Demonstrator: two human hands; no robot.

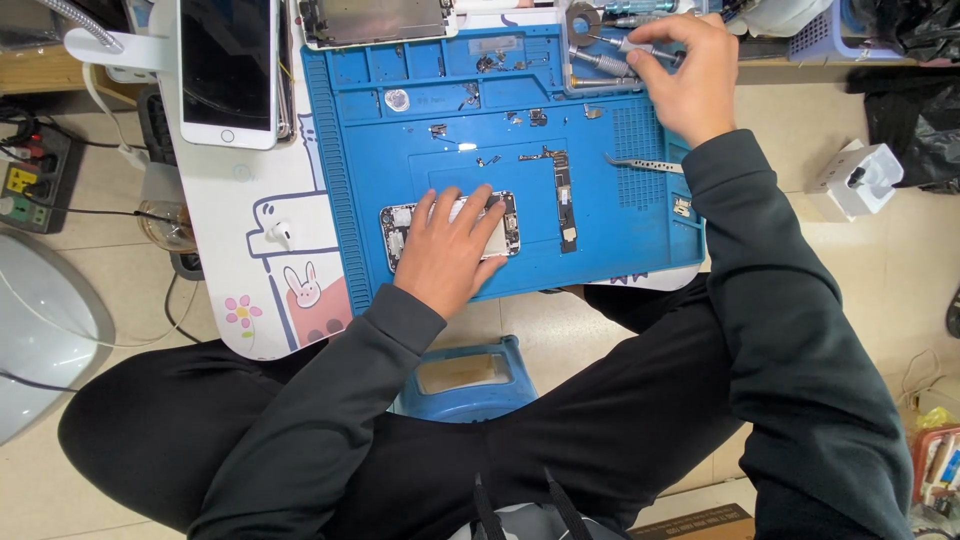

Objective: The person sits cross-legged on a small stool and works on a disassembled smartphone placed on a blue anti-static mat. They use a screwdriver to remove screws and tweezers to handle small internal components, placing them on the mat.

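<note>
Fingers of my left hand lie spread and flat on the opened silver phone body, pressing it down on the blue silicone work mat. The phone body sits under my palm near the mat's front edge, left of its middle, with only its two short ends showing past my hand. Just to the right of my fingertips lies the long narrow green circuit board, apart from the phone body and lying front to back.

My right hand is up at the mat's back right corner, fingers closed in a pinch on the slim metal screwdriver, whose handle points left over the tool tray there. Well below that hand, near the mat's right edge, rest the silver tweezers, untouched.

Beyond the mat's left edge, on the white table with cartoon drawings, a white smartphone with a dark screen lies face up, well apart from both hands.
</note>
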